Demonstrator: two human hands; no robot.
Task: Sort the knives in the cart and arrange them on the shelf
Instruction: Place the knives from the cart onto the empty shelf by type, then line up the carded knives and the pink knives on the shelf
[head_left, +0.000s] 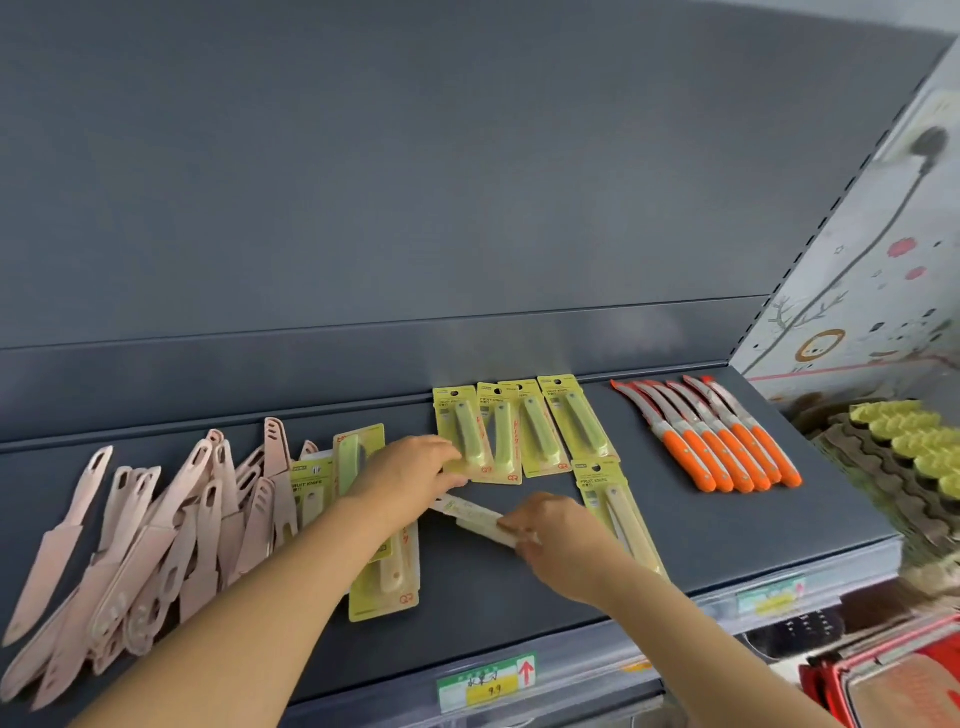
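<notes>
On the dark grey shelf (483, 587) lie three kinds of knives. A heap of pink sheathed knives (156, 530) covers the left end. Yellow-green carded fruit knives (514, 436) form a row at the back middle, and orange-handled knives (727, 441) lie side by side at the right. My left hand (410, 467) rests with straight fingers on the leftmost card of the row. My right hand (550, 525) pinches the near end of a pale, edge-on fruit knife pack (470, 512) that lies across the shelf between both hands.
More carded fruit knives lie loose: one (618, 509) right of my right hand, one (387, 587) under my left forearm, others (332, 467) by the pink heap. A price tag (485, 680) sits on the shelf's front rail. A red cart (893, 675) stands at lower right.
</notes>
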